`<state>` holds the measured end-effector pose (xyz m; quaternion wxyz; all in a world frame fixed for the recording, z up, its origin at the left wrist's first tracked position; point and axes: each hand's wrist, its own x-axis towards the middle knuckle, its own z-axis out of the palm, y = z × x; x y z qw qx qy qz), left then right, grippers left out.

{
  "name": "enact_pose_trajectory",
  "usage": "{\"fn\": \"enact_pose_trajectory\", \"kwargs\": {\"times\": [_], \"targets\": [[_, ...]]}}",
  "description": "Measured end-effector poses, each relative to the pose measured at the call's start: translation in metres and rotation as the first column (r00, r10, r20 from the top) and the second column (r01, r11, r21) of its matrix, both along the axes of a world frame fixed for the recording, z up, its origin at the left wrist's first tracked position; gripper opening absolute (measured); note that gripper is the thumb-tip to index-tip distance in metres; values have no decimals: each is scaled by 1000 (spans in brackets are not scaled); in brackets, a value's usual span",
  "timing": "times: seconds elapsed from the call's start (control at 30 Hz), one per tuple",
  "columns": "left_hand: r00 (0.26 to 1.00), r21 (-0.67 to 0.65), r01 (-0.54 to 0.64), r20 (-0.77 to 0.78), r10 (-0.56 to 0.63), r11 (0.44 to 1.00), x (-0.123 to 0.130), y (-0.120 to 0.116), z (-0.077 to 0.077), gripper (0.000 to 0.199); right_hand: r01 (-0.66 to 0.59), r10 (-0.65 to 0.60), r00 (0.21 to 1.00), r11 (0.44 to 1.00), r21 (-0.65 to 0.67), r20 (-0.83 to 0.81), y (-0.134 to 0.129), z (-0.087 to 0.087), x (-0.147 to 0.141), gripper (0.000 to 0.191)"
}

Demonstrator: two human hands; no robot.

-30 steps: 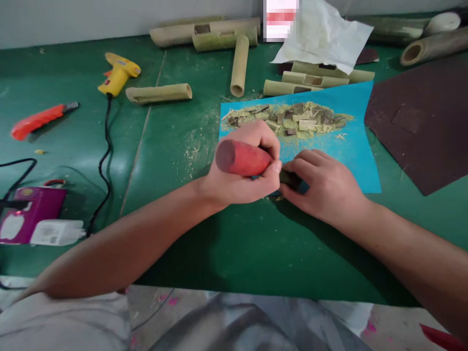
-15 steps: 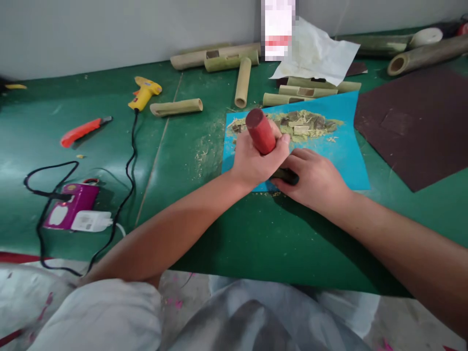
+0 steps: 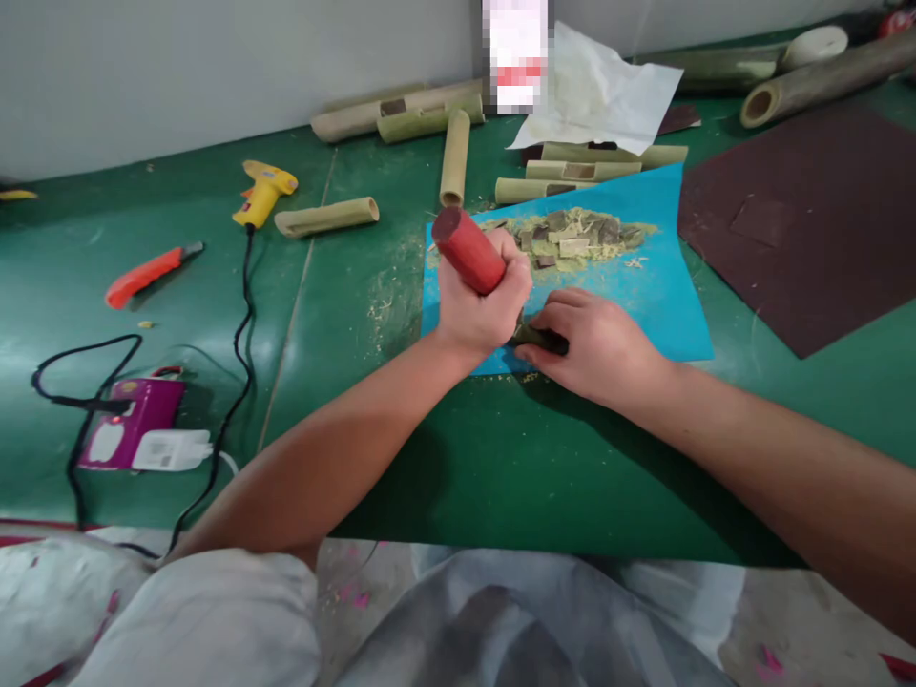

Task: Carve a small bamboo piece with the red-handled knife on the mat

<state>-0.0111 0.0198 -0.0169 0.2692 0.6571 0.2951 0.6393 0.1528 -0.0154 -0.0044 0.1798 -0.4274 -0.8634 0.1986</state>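
Note:
My left hand (image 3: 483, 296) is closed around the thick red handle (image 3: 468, 250) of a tool; its working end is hidden below my fist. The handle leans up and to the left. Close beside it, my right hand (image 3: 597, 343) pinches a short dark-green piece of bamboo (image 3: 542, 339) between thumb and fingers. Both hands are over the lower part of a blue sheet (image 3: 665, 305). Behind them on that sheet lies a pile of bamboo chips and shavings (image 3: 572, 239).
Cut bamboo tubes (image 3: 454, 157) lie at the back, near a white paper (image 3: 601, 91). To the left are a yellow glue gun (image 3: 263, 191), an orange utility knife (image 3: 147, 277) and a purple power strip (image 3: 147, 410) with cords. A dark brown sheet (image 3: 801, 219) lies right.
The red handle has tipped further to the left with my left hand. My right hand keeps its pinch on the bamboo piece, more of which shows now. The camera view has shifted slightly.

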Motion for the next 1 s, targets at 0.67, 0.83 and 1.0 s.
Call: {"fn": "enact_pose_trajectory", "kwargs": {"times": [0.67,0.83,1.0], "targets": [[995,15,7,-100,-5,1000,-3,0,2,48,12,-12,1000,997,74,-2,-6,0,0,15],[992,-41,25,-122,-29,999,-3,-3,9,39,33,-36,998,998,46,50,-7,3,-2,13],[982,-173,34,-177,-65,984,-3,-7,14,33,46,-47,996,999,26,71,-7,4,-1,13]]}}
